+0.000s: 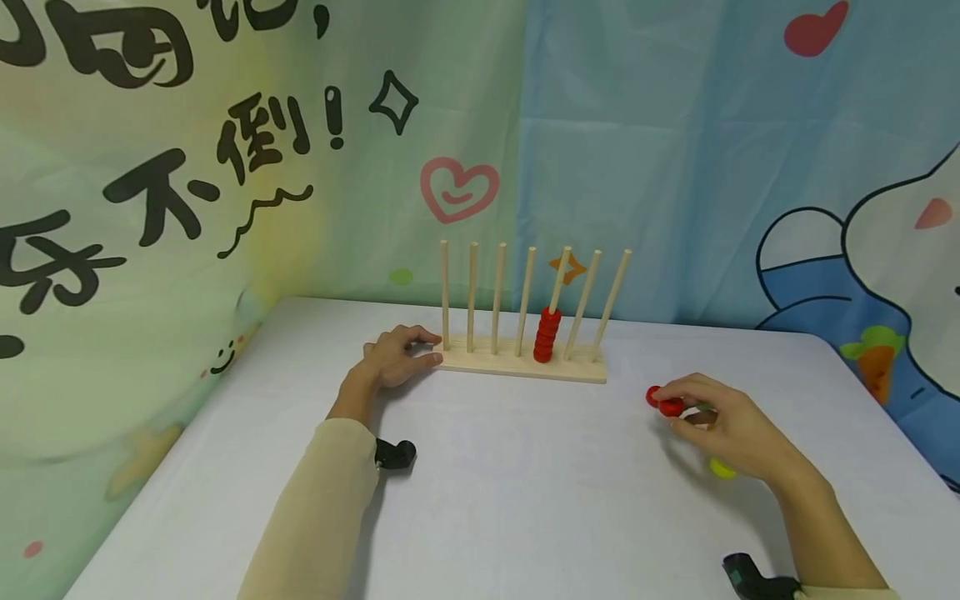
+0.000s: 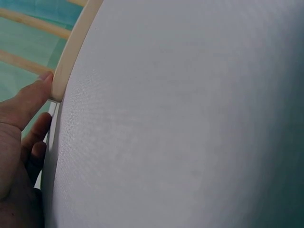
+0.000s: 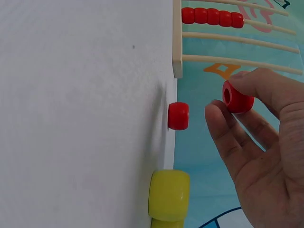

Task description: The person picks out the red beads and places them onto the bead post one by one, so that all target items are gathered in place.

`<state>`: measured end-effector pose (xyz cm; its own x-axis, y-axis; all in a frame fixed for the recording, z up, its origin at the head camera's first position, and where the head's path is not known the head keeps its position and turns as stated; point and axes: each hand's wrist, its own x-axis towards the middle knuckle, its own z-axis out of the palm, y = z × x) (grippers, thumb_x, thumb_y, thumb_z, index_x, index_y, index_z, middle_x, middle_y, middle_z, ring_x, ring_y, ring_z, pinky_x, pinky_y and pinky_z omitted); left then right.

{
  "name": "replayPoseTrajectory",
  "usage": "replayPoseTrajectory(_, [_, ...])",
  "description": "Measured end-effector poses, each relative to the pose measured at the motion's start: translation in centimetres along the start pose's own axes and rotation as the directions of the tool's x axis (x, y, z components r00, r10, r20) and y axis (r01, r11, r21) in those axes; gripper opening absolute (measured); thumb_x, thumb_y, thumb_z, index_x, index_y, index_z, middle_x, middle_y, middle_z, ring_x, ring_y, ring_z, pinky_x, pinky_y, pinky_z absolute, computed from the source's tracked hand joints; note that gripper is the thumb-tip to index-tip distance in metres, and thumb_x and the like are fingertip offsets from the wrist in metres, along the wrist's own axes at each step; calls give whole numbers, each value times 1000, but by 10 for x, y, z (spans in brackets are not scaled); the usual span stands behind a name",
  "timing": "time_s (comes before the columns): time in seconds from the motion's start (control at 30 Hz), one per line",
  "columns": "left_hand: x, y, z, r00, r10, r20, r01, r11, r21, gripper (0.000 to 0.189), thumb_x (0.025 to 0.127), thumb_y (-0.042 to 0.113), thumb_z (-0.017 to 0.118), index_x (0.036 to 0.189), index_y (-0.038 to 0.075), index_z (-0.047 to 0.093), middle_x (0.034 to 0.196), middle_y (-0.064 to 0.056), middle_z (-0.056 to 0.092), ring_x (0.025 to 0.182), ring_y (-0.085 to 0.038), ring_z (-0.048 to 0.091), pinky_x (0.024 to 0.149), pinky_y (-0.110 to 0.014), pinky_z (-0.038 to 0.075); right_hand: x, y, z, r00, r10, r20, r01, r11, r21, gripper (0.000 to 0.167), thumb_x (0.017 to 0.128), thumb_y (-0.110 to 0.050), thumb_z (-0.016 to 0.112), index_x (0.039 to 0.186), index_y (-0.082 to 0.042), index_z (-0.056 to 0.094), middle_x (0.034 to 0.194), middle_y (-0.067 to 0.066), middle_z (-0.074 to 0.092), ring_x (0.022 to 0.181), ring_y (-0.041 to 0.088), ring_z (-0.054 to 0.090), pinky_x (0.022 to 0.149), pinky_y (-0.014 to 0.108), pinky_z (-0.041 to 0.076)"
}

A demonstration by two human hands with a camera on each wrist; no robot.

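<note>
A wooden peg rack (image 1: pixel 525 367) with several upright rods stands toward the back of the table. Several red beads (image 1: pixel 547 335) are stacked on one rod, right of the middle. At the rack's left end my left hand (image 1: pixel 393 357) grips the base between thumb and fingers; the left wrist view shows the thumb (image 2: pixel 35 95) against the base's end (image 2: pixel 64 78). My right hand (image 3: pixel 266 142) pinches a red bead (image 3: pixel 240 97) above the table, its hole visible. Beneath it another red bead (image 3: pixel 178 116) sits on the table.
Yellow beads (image 3: pixel 169 194) lie on the white table (image 1: pixel 510 483) by the right hand, partly hidden in the head view. Something green (image 1: pixel 705 407) shows behind the right fingers. A printed cloth (image 1: pixel 622 150) hangs behind the table. Black wrist devices (image 1: pixel 395 454) sit on both arms.
</note>
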<state>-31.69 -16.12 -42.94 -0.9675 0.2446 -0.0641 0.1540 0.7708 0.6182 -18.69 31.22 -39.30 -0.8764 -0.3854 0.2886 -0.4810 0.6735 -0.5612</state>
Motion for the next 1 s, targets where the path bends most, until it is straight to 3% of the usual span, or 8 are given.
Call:
replayPoseTrajectory(0.3, [-2, 1, 0, 1000, 6, -5, -6, 1000, 3, 41, 91, 51, 65, 126, 31, 64, 140, -2, 52, 124, -30, 44, 100, -55, 22, 7, -4, 0, 1000, -14, -12, 14, 999, -50, 37, 84, 4, 72, 117, -13, 67, 114, -1, 62, 91, 8, 61, 75, 21, 55])
replayPoseTrajectory(0.83, [-1, -1, -1, 1000, -13, 1, 13, 1000, -10, 41, 91, 51, 65, 127, 32, 63, 140, -1, 51, 126, -29, 42, 100, -53, 21, 31, -19, 4, 998, -27, -57, 26, 1000, -7, 38, 85, -1, 75, 118, -19, 67, 113, -5, 61, 92, 14, 62, 78, 18, 53])
replayPoseTrajectory(1.0, [-1, 1, -1, 1000, -13, -3, 13, 1000, -4, 41, 91, 51, 65, 127, 31, 63, 140, -1, 52, 126, -30, 42, 102, -54, 20, 38, -23, 7, 992, -31, -126, 33, 999, 9, 38, 86, 0, 74, 119, -17, 66, 120, -2, 59, 93, 11, 62, 77, 17, 53])
